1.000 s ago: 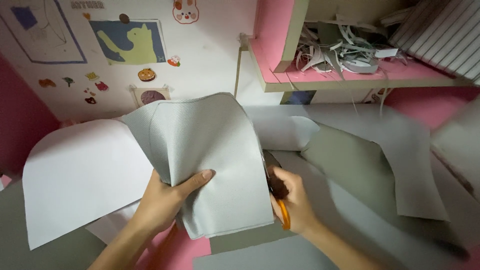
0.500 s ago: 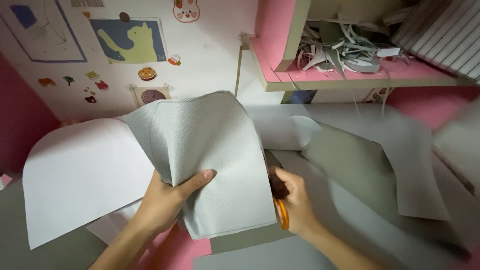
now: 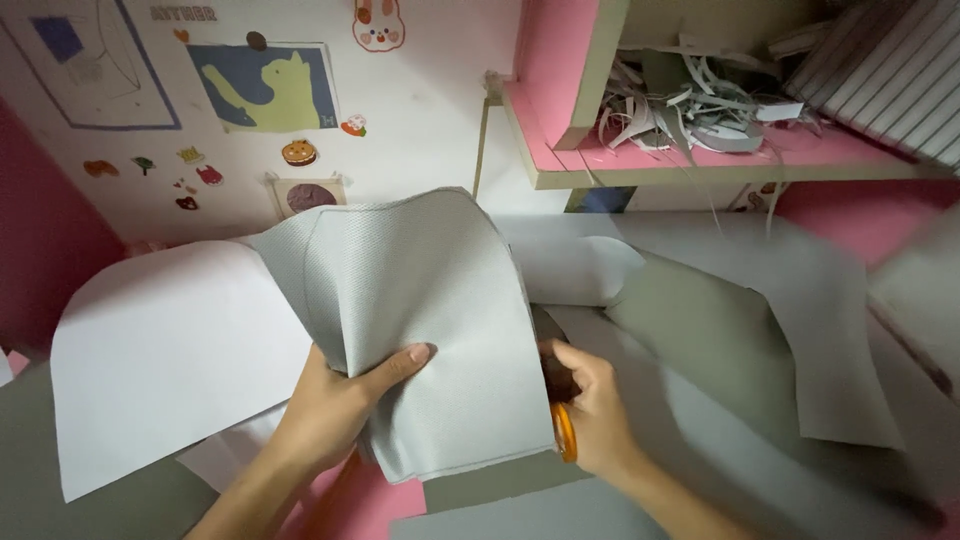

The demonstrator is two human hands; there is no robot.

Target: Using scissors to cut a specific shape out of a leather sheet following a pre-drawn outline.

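My left hand (image 3: 335, 410) grips a grey fabric piece (image 3: 420, 310) near its lower left, thumb laid across the front, holding it raised over the surface. My right hand (image 3: 595, 415) holds orange-handled scissors (image 3: 565, 430) at the fabric's right edge; the blades are hidden behind the fabric. A white paper pattern sheet (image 3: 165, 350) lies to the left, partly under the fabric.
Larger grey fabric sheets (image 3: 760, 330) spread to the right over the pink surface (image 3: 370, 505). A pink shelf (image 3: 700, 160) above holds a pile of grey strip offcuts (image 3: 690, 100). Pictures and stickers cover the white wall (image 3: 420, 110) behind.
The hands and fabric stay nearly in place; the right hand with the scissors has shifted slightly along the fabric's right edge.
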